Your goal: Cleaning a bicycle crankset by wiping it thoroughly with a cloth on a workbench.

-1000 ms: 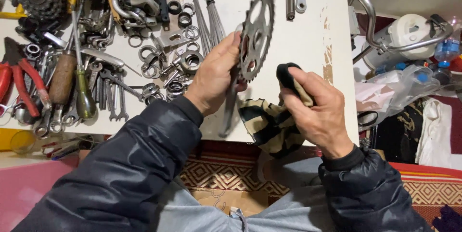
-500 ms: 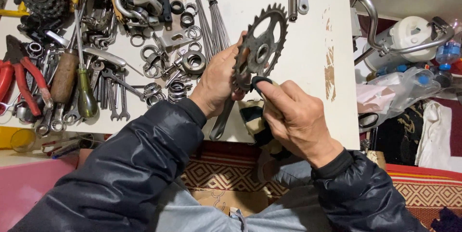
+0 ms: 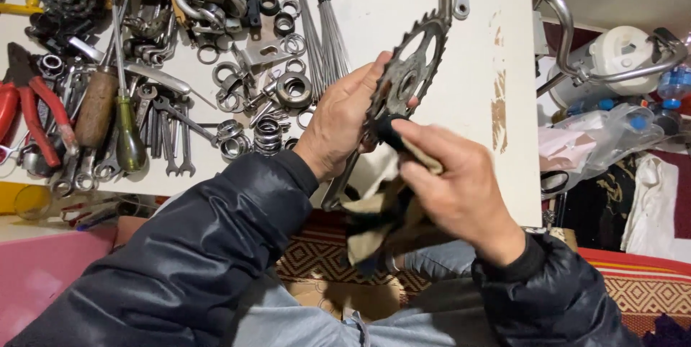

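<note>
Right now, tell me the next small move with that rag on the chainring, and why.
Probably draw the rag outward across the chainring toward its teeth. The right hand presses the rag near the hub, the left hand steadies the ring, and the metal looks dark and grimy.

Red-handled pliers [image 3: 29, 113], a green-handled screwdriver [image 3: 129, 138] and wrenches [image 3: 169, 142] lie on the white table [image 3: 468, 138].
</note>
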